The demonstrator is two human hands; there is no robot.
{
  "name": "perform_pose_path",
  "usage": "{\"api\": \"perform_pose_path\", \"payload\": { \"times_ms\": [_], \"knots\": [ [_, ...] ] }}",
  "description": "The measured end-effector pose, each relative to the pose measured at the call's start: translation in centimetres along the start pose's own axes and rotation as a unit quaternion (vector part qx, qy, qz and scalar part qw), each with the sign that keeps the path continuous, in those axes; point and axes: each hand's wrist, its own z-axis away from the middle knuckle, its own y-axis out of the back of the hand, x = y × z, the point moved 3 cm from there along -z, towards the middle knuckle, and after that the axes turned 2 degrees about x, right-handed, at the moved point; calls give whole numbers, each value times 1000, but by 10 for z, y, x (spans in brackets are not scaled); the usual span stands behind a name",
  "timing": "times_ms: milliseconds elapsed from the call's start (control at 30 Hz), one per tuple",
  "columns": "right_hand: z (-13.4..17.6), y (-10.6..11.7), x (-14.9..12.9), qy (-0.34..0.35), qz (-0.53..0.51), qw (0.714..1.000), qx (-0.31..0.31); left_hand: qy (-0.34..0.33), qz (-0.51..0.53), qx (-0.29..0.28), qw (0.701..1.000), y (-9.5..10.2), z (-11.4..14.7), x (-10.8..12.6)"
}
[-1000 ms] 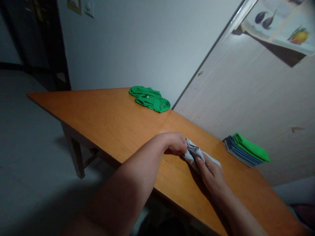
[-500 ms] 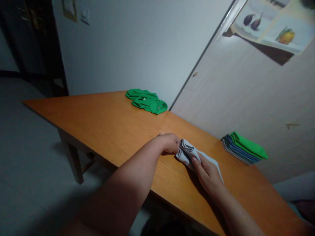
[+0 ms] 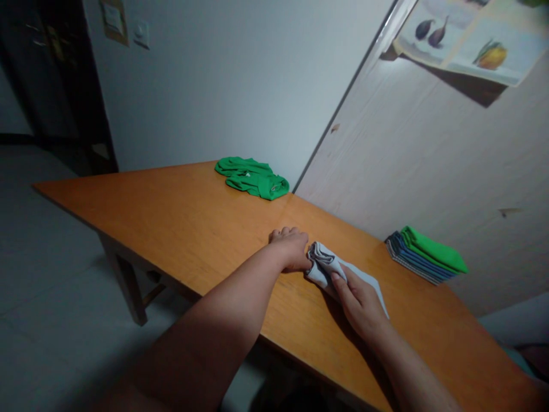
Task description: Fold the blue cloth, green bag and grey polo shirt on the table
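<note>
A light grey folded cloth (image 3: 319, 269), rolled thick at its far end, lies on the wooden table in front of me. My right hand (image 3: 360, 294) grips it from the near side, thumb on top and the other fingers hidden by the cloth. At the rolled end is my left hand (image 3: 290, 247), its fingers spread toward the table and its thumb side close against the cloth. Whether the left thumb touches the cloth, I cannot tell.
A crumpled green garment (image 3: 253, 177) lies at the table's back corner by the wall. On the right, a stack of folded cloths (image 3: 424, 254), bright green on top, stands against the panel. The table (image 3: 171, 223) has a near edge in front of me.
My left hand's fingers have opened from a closed shape at the cloth's rolled end and now spread out. My right hand keeps its grip. The view has shifted slightly.
</note>
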Motion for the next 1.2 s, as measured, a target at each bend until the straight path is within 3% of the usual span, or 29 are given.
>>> {"api": "perform_pose_path", "payload": {
  "times_ms": [200, 600, 667, 967, 1200],
  "knots": [
    [-1, 0, -1, -2, -6, 1000, -1, -9, 0, -1, 1000, -6, 0, 2],
    [2, -3, -3, -6, 9, 1000, -12, 7, 1, -86, 996, -11, -3, 0],
    [2, -3, -1, -7, 12, 1000, -11, 15, 12, -76, 997, -8, -5, -3],
    [4, -5, 7, 0, 13, 1000, 2, 47, -24, 69, 996, -10, -9, 0],
    [3, -3, 7, -2, 15, 1000, -18, 55, -4, 47, 997, -16, -9, -1]
  ]
}}
